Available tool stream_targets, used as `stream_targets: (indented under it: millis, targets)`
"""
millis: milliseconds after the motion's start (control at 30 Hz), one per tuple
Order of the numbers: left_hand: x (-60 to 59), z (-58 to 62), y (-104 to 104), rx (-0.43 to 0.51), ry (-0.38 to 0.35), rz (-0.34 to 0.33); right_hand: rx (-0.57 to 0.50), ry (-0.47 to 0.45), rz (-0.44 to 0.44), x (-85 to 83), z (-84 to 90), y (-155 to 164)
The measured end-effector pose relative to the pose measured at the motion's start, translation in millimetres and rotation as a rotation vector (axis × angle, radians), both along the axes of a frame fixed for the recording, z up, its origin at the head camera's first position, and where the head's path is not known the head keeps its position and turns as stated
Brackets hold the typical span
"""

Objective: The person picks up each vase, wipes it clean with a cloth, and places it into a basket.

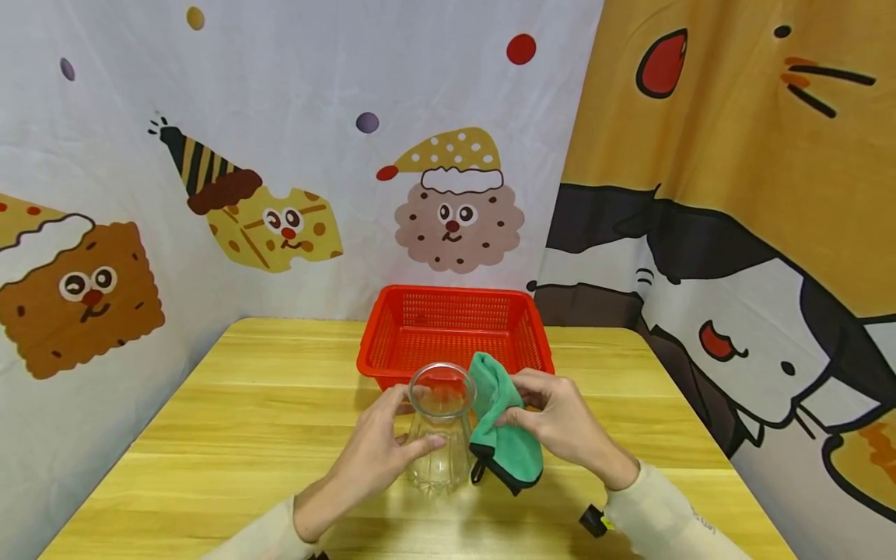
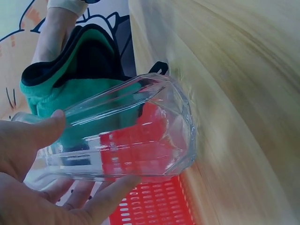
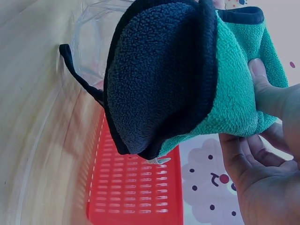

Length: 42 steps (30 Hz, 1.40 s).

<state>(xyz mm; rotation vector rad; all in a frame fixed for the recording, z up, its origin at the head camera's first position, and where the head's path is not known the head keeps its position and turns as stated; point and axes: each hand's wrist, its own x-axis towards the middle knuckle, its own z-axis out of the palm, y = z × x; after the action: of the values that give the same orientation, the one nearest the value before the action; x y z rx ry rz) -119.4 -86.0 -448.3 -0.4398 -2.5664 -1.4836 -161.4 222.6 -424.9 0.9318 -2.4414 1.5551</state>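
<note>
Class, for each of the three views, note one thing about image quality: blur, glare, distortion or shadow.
Head view: wide-angle lens bows the yellow wooden table; soft shadows lie under both hands. Left wrist view: the table grain smears into streaks, while bright highlights run along the clear faceted glass jar. Right wrist view: the green and black fleece cloth is sharp, the table beside it blurred.

- Left hand is reaching in from lower left, forearm angling up-right, thumb and fingers curling round what it is gripping.
- Right hand is coming in from lower right, sleeve at the wrist, thumb and fingers pinching its load.
- Hands are sitting near each other, not touching.
</note>
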Motion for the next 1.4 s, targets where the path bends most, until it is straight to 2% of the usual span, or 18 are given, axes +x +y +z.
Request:
stream_targets:
  millis: [400,733,1133,1400]
  targets:
    - [-3.1,0.4,-7.2,-0.028,0.045,-0.068,0.002,-0.005,0.01,-3.3,-2.1,2.6]
    - [-5.3,0.7,-13.8,0.007,0.011,-0.156,0.008,0.005,0.001,-1.9,0.2,3.5]
    - [-6.3,-1.3,-18.7,-0.034,0.061,-0.187,0.022,-0.005,-0.01,-0.6,-2.6,3.9]
    - [-5.3,-1.5,-21.3,-0.048,0.065,-0.215,0.02,-0.004,-0.004,-0.1,-3.0,4.5]
